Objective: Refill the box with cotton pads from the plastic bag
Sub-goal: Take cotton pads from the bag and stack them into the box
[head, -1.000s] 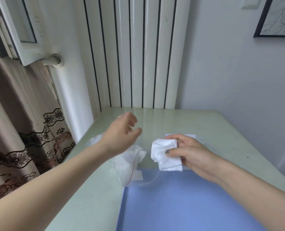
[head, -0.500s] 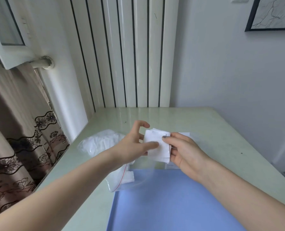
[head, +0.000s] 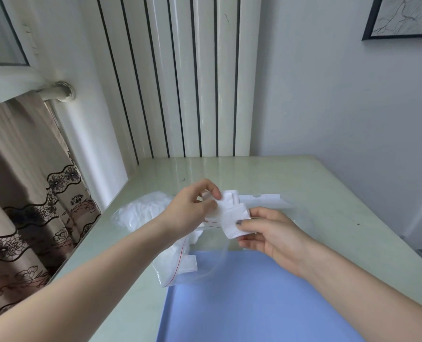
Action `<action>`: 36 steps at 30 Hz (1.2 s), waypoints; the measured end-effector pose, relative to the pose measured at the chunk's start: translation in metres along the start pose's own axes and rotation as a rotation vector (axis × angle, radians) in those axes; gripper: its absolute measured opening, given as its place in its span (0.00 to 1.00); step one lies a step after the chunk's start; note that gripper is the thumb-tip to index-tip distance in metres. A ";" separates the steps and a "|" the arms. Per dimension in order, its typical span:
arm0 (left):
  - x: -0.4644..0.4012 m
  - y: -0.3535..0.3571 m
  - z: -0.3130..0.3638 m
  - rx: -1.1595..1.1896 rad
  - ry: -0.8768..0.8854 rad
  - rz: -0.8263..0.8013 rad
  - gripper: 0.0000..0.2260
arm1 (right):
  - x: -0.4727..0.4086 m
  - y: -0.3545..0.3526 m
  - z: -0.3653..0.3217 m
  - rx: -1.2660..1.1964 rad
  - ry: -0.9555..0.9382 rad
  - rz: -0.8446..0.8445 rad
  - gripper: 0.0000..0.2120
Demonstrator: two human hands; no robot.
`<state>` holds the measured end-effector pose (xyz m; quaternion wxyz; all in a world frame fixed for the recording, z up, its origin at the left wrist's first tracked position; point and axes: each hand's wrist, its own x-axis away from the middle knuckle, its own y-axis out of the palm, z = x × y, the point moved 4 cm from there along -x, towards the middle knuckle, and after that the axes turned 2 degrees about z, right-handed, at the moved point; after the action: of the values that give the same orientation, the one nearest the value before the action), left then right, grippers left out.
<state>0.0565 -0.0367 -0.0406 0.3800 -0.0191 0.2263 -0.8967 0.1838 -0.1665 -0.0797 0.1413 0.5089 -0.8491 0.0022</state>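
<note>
A small stack of white cotton pads (head: 232, 219) is held above the table between both hands. My right hand (head: 266, 233) pinches its lower right end with thumb and fingers. My left hand (head: 192, 211) pinches its upper left corner. Under my left forearm lies the clear plastic bag (head: 180, 262) with a red zip line, holding more white pads. Just behind the held stack a clear box (head: 261, 197) with a white edge shows on the table, mostly hidden by the pads and hands.
The pale green table (head: 328, 193) stands against a striped white radiator panel (head: 180, 82). A blue mat (head: 249, 299) covers the near part of the table. A patterned curtain (head: 19, 206) hangs at the left edge, past the table's side.
My left hand moved right from above the bag and took hold of the pad stack. My right hand has lifted the stack slightly and turned it.
</note>
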 end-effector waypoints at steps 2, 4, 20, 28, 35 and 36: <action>-0.001 -0.002 -0.002 -0.036 -0.016 0.042 0.09 | 0.002 -0.005 -0.001 0.029 -0.024 0.007 0.07; -0.001 -0.003 -0.004 -0.034 -0.039 0.052 0.09 | 0.004 -0.010 -0.004 0.025 -0.056 0.004 0.07; 0.004 0.009 0.003 -0.002 -0.010 -0.038 0.08 | -0.005 0.010 -0.022 0.030 -0.132 0.183 0.14; -0.001 0.010 0.007 -0.034 0.038 -0.024 0.02 | -0.004 -0.001 -0.028 0.327 -0.150 0.210 0.19; -0.005 0.017 0.014 -0.001 0.049 -0.009 0.06 | -0.016 -0.010 -0.027 0.111 -0.040 0.004 0.15; -0.008 0.019 0.014 -0.009 0.046 -0.009 0.07 | -0.017 -0.012 -0.029 0.060 -0.048 0.007 0.11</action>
<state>0.0773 -0.0482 -0.0349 0.3706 -0.0012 0.2388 -0.8976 0.2084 -0.1535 -0.0581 0.1055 0.5097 -0.8537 0.0157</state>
